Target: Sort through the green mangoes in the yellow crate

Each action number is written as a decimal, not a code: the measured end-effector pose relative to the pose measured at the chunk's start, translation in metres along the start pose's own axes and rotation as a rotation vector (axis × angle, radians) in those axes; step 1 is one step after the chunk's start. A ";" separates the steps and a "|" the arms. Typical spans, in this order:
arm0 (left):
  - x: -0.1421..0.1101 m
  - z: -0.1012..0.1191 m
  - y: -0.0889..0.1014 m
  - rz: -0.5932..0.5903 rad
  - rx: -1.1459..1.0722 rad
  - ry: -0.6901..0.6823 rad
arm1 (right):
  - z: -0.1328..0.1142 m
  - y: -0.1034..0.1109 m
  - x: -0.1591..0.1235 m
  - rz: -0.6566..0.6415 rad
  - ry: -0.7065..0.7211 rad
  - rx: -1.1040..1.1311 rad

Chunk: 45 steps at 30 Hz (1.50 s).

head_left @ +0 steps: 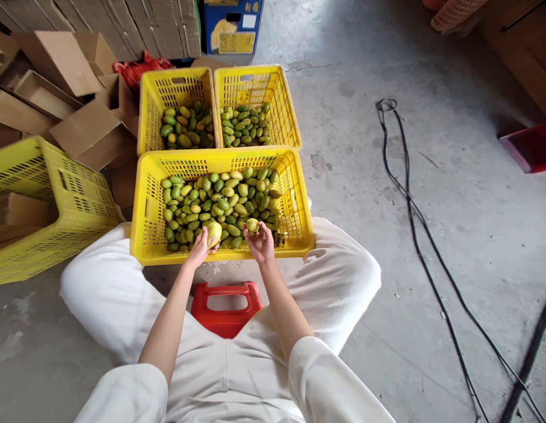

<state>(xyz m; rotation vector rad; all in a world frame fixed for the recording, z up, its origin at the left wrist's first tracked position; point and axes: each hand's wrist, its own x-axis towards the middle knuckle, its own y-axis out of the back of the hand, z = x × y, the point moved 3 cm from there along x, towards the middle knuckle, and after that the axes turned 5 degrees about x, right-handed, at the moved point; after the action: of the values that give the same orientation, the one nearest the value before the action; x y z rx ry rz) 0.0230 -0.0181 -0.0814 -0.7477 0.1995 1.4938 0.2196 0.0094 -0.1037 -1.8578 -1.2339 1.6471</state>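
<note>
My left hand (203,247) is closed round a pale yellow oval fruit (214,234), which looks like a small mango. A smaller yellow-green mango (252,225) sits in the fingers of my right hand (261,242), one end facing up. Both hands are over the near side of a wide yellow plastic crate (143,205). Many green and yellowish mangoes (220,202) lie loose inside it, spread over its bottom.
Behind stand two more yellow crates, a left one (150,117) and a right one (284,111), both holding fruit. A tilted yellow crate (79,188) and cardboard boxes (87,129) are at left. A red stool (224,320) is beneath me. Black cable (414,205) crosses the right floor.
</note>
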 end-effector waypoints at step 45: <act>-0.002 0.004 0.008 0.171 -0.281 -0.065 | -0.005 -0.006 -0.010 -0.122 -0.114 0.087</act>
<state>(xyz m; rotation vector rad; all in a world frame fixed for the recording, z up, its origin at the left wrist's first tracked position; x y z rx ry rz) 0.0136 -0.0182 -0.0802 -0.9218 0.0030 1.7285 0.2227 0.0062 -0.0914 -1.6244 -1.2729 1.7320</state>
